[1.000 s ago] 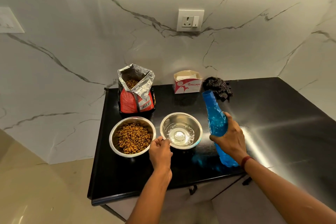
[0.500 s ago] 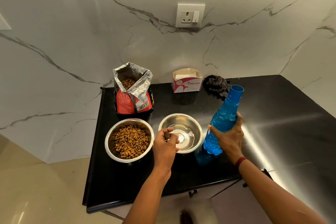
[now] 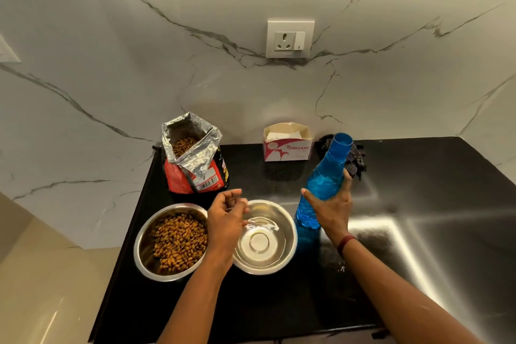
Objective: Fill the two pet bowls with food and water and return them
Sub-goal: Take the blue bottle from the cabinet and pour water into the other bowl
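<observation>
Standing at the black counter point(image 3: 279, 301), the person is gripping a blue bottle point(image 3: 325, 179) in the right hand point(image 3: 333, 204), fingers wrapped round its middle, the open mouth tipped up and away toward the wall. The left hand point(image 3: 226, 219) is hovering over the gap between the two steel bowls, fingers loosely curled; whether it is pinching something small, perhaps the cap, I cannot tell.

The food bowl point(image 3: 170, 243) is sitting at the left, well heaped with kibble, touching or nearly touching the water bowl point(image 3: 265, 237), which is showing only a shallow pool over its base. Behind them the opened kibble bag point(image 3: 192, 156) is standing upright, with a tissue box point(image 3: 287, 145) and a dark cloth point(image 3: 356, 159) further back.

To my eye both bowls are looking rigid and slick-sided, thin steel that would slide on this polished top. The water one is likely to slosh, so taking it by opposite rims and keeping it level seems wisest. The kibble bowl is probably heavier but forgiving; one hand under the rim should do.
</observation>
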